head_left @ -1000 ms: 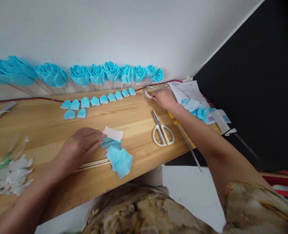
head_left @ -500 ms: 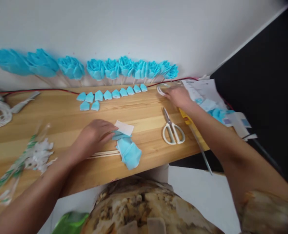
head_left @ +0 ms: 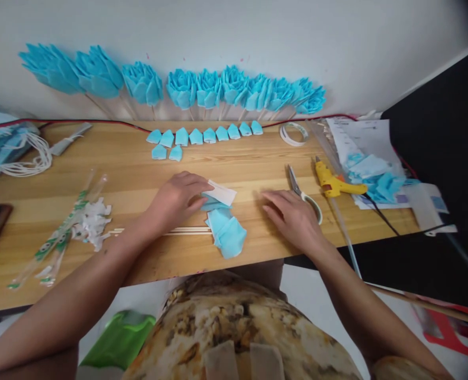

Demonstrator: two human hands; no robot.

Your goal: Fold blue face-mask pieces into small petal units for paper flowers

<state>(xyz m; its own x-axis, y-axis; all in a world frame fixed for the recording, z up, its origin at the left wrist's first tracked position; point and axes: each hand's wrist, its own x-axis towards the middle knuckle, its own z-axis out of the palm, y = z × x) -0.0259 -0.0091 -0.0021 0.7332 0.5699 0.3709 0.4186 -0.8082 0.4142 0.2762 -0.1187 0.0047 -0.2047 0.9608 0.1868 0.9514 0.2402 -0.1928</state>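
My left hand (head_left: 178,199) is closed, fingertips pinching the edge of a folded fabric piece (head_left: 223,193), white on top with blue beneath. Just below it lie overlapping blue fabric pieces (head_left: 228,235), beside thin wooden sticks (head_left: 186,230) that run under my left wrist. My right hand (head_left: 291,215) is low over the table, thumb and fingers apart, and nothing shows in it. It partly covers the white-handled scissors (head_left: 312,207). A roll of clear tape (head_left: 293,135) lies flat farther back.
Blue fabric flowers (head_left: 208,88) on sticks lean along the wall, with several small folded blue petals (head_left: 196,136) before them. At right are a yellow glue gun (head_left: 333,182) and blue scraps (head_left: 380,177). White scraps (head_left: 93,221) and plastic wrappers (head_left: 65,232) lie left.
My right hand has left the tape roll and come back toward the table's front, beside the scissors. My left hand keeps its pinch on the fabric. The view has shifted.
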